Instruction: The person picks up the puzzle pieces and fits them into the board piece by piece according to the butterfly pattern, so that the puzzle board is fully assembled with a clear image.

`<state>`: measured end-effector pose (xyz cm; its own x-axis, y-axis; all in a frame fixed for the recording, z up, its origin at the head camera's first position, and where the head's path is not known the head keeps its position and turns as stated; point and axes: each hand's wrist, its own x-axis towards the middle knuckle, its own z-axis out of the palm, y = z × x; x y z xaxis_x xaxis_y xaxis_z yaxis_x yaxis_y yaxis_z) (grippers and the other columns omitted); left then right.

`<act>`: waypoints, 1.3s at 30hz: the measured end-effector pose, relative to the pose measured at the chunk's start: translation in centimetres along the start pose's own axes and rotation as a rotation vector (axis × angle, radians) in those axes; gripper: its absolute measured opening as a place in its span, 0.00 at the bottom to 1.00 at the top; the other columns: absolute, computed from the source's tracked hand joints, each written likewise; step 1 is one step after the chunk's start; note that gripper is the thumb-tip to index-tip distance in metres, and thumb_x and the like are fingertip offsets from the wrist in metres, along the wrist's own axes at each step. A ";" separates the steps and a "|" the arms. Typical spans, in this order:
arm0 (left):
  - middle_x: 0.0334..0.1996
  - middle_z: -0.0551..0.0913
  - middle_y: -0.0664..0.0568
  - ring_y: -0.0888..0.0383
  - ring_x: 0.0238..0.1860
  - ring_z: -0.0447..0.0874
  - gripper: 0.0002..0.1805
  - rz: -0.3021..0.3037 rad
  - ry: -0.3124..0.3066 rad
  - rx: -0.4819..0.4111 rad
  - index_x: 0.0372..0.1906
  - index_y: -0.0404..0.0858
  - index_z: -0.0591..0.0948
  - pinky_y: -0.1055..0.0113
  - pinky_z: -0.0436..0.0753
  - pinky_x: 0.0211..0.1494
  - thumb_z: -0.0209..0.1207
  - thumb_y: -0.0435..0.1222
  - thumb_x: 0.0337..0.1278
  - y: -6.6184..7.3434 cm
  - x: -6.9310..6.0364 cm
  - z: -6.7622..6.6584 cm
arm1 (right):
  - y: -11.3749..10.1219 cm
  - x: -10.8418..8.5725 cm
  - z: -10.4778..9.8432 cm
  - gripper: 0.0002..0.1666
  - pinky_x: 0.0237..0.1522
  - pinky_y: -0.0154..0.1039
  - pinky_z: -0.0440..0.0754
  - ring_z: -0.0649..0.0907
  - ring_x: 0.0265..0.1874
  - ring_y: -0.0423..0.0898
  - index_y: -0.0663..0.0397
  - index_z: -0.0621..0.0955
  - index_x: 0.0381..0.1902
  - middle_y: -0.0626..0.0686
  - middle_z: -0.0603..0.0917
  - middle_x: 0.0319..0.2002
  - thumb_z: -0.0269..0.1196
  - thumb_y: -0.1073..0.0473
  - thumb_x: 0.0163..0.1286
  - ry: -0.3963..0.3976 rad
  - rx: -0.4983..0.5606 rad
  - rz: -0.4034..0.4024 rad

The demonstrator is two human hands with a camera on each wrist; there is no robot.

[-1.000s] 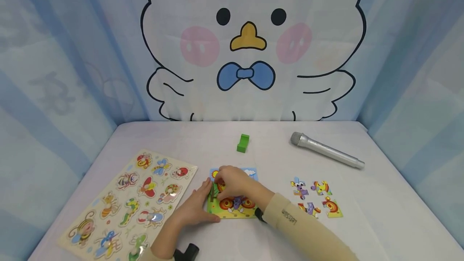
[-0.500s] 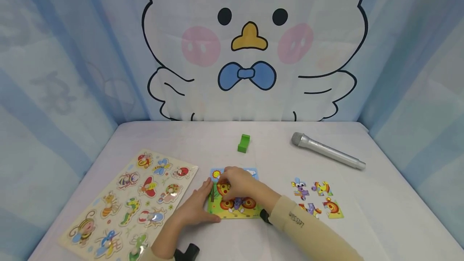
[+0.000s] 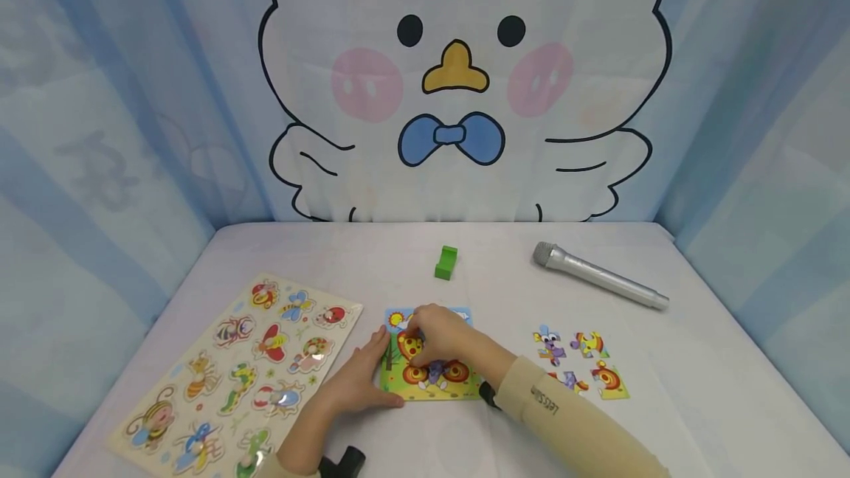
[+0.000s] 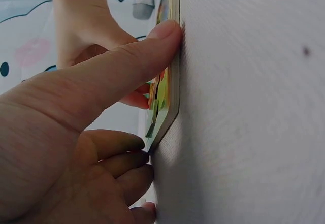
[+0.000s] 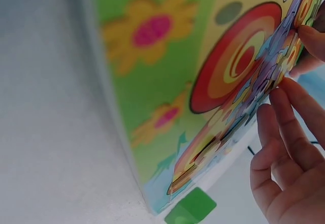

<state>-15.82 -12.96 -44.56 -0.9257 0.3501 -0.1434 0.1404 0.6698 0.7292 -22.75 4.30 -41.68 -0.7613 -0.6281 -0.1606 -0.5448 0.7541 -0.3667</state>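
In the head view a small picture puzzle board [image 3: 428,389], with a sun, clouds and red-orange rings on it, lies on the table. My left hand [image 3: 355,378] rests against its left side, fingers along the left edge and thumb at the near edge. Over the board's middle, my right hand [image 3: 441,334] pinches a puzzle piece [image 3: 409,346], red and yellow, at the upper left. The left wrist view shows a green edge standing slightly proud of the board by the left fingertips. My right hand hides part of the board's centre and top.
Several loose puzzle pieces [image 3: 589,345] lie to the right. A large insect puzzle board [image 3: 265,375] covers the left of the table. Farther back are a green block [image 3: 446,262] and a silver toy microphone [image 3: 600,276]. A printed curtain [image 3: 458,183] stands behind.
My right hand has shifted slightly right from the board's left edge with the puzzle piece, uncovering the tree; it has barely moved in the last half second. The left hand stays put.
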 end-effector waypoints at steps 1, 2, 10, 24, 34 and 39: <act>0.69 0.48 0.36 0.40 0.69 0.45 0.58 -0.001 0.000 0.000 0.68 0.27 0.54 0.43 0.45 0.68 0.73 0.45 0.31 0.0 0.0 0.0 | 0.0 0.0 0.0 0.22 0.42 0.32 0.78 0.77 0.36 0.38 0.52 0.84 0.39 0.43 0.80 0.35 0.73 0.51 0.44 0.002 -0.006 -0.005; 0.69 0.48 0.36 0.40 0.69 0.45 0.58 -0.002 -0.001 0.001 0.68 0.27 0.54 0.44 0.45 0.68 0.73 0.45 0.31 0.1 0.0 0.0 | 0.0 0.0 0.0 0.22 0.42 0.31 0.78 0.77 0.35 0.37 0.53 0.85 0.38 0.43 0.80 0.34 0.73 0.51 0.44 0.002 -0.011 -0.011; 0.69 0.48 0.37 0.41 0.69 0.45 0.58 -0.016 -0.001 0.009 0.68 0.28 0.54 0.44 0.45 0.69 0.73 0.46 0.31 0.1 0.0 0.0 | -0.3 -0.3 -0.2 0.20 0.43 0.31 0.78 0.78 0.36 0.39 0.54 0.85 0.39 0.44 0.80 0.35 0.72 0.51 0.48 0.004 -0.040 -0.034; 0.69 0.48 0.35 0.40 0.69 0.45 0.58 0.004 0.003 0.008 0.67 0.26 0.53 0.44 0.45 0.68 0.73 0.44 0.31 0.1 0.0 0.0 | 2.8 -3.1 -2.3 0.25 0.42 0.42 0.79 0.79 0.41 0.48 0.58 0.80 0.49 0.53 0.81 0.43 0.68 0.54 0.54 0.078 0.257 -0.068; 0.69 0.48 0.36 0.41 0.69 0.45 0.58 -0.015 0.012 0.029 0.67 0.27 0.54 0.45 0.45 0.69 0.73 0.45 0.30 0.1 0.0 0.1 | 5.9 -5.8 -2.5 0.22 0.35 0.39 0.78 0.78 0.37 0.48 0.61 0.80 0.47 0.54 0.82 0.41 0.68 0.59 0.54 0.199 0.285 -0.144; 0.69 0.48 0.37 0.41 0.69 0.45 0.58 -0.018 0.012 0.030 0.67 0.27 0.54 0.45 0.45 0.69 0.73 0.45 0.30 0.1 0.0 0.2 | 7.4 -7.3 -2.8 0.22 0.35 0.42 0.78 0.78 0.38 0.49 0.61 0.80 0.47 0.54 0.82 0.42 0.68 0.59 0.54 0.233 0.309 -0.128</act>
<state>-15.77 -12.75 -44.66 -0.9323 0.3300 -0.1480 0.1339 0.6951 0.7063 -22.18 15.03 -40.67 -0.7725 -0.6266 0.1031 -0.5365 0.5572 -0.6337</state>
